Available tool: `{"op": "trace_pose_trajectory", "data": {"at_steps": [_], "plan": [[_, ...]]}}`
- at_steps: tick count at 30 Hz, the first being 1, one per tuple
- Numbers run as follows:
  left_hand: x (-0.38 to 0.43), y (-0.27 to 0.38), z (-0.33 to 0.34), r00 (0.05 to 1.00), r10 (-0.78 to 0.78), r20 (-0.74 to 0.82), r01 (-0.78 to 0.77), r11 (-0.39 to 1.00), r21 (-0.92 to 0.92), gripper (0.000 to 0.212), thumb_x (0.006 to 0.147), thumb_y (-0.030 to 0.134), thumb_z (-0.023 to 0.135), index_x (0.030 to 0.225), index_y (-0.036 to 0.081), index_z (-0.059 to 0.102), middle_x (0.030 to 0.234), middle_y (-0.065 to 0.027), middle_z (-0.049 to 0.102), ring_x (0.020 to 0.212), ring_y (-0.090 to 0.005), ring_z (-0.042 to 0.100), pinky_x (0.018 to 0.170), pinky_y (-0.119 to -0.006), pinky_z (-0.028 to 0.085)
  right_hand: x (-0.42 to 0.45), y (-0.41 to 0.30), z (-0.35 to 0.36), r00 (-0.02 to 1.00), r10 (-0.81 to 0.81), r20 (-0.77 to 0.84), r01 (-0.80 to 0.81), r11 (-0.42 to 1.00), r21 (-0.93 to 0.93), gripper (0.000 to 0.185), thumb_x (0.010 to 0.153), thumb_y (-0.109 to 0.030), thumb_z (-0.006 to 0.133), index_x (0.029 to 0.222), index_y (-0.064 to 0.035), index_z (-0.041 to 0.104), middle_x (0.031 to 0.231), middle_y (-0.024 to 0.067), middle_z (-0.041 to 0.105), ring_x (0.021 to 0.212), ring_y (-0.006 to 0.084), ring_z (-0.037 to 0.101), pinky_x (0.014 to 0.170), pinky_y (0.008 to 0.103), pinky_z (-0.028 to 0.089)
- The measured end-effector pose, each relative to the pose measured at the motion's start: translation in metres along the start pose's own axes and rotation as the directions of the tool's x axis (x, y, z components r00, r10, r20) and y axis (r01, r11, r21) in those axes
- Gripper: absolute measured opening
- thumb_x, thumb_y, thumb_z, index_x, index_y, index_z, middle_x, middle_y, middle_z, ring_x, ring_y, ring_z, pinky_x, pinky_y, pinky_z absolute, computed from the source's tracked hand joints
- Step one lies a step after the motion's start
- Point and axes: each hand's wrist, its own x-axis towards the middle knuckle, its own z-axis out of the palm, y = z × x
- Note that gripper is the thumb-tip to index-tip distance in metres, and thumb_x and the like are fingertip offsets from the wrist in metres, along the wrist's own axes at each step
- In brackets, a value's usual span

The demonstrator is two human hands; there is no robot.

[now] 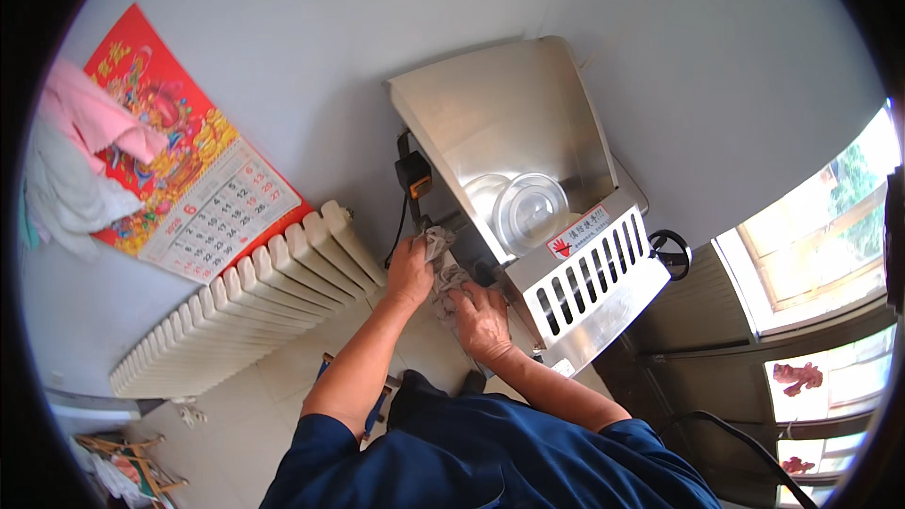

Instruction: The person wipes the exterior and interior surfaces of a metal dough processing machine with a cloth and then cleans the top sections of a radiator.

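Note:
A crumpled greyish cloth [447,276] is bunched between my two hands at the left side of a stainless steel machine [576,283]. My left hand [411,272] grips the cloth's upper end, close to a metal part at the machine's edge. Lower down, my right hand [483,318] has its fingers bent over the cloth, beside the slotted guard [592,276]. The guard bears a warning label [578,232] with a red hand sign. Round metal dishes or lids [530,211] sit in the machine's steel tray [495,120]. Both palms are hidden.
A black switch box [413,173] with a cable hangs left of the tray. A black handwheel [672,254] juts out at right. A white radiator [261,290], a wall calendar [191,148] and hanging towels [92,134] are leftward. A black hose or cable [742,442] curves at lower right.

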Motion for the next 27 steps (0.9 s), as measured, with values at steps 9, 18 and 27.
{"op": "trace_pose_trajectory", "data": {"at_steps": [9, 18, 27], "plan": [[0.063, 0.062, -0.023, 0.885, -0.405, 0.232, 0.296, 0.104, -0.949, 0.041, 0.094, -0.001, 0.058, 0.135, 0.003, 0.057, 0.131, -0.0053, 0.062, 0.111, -0.0149, 0.062, 0.088, -0.032, 0.051, 0.0, 0.01, -0.007, 0.999, 0.029, -0.046, -0.026, 0.997, 0.079, 0.039, 0.081, -0.01, 0.065, 0.12, -0.0116, 0.069, 0.127, 0.014, 0.061, 0.109, 0.037, 0.056, 0.096, 0.0476, 0.047], [0.137, 0.072, -0.034, 0.899, -0.432, -0.073, 0.043, 0.253, -0.967, 0.042, 0.098, 0.008, 0.058, 0.138, 0.002, 0.051, 0.13, -0.0125, 0.061, 0.119, -0.0234, 0.059, 0.103, -0.036, 0.045, 0.007, -0.005, -0.006, 0.999, 0.053, 0.007, -0.054, 0.998, 0.043, 0.041, 0.078, -0.009, 0.064, 0.119, -0.012, 0.069, 0.123, 0.0142, 0.063, 0.107, 0.0373, 0.059, 0.095, 0.0486, 0.048], [0.021, 0.101, 0.008, 0.828, -0.186, 0.529, 0.509, 0.643, -0.571, 0.048, 0.082, 0.009, 0.066, 0.128, 0.001, 0.055, 0.112, -0.0252, 0.069, 0.106, -0.0445, 0.066, 0.094, -0.045, 0.052, -0.005, 0.003, 0.005, 0.986, 0.133, 0.1, -0.121, 0.985, -0.121, 0.042, 0.08, -0.016, 0.064, 0.118, -0.0007, 0.065, 0.119, 0.0247, 0.059, 0.105, 0.0455, 0.055, 0.093, 0.053, 0.046]]}}
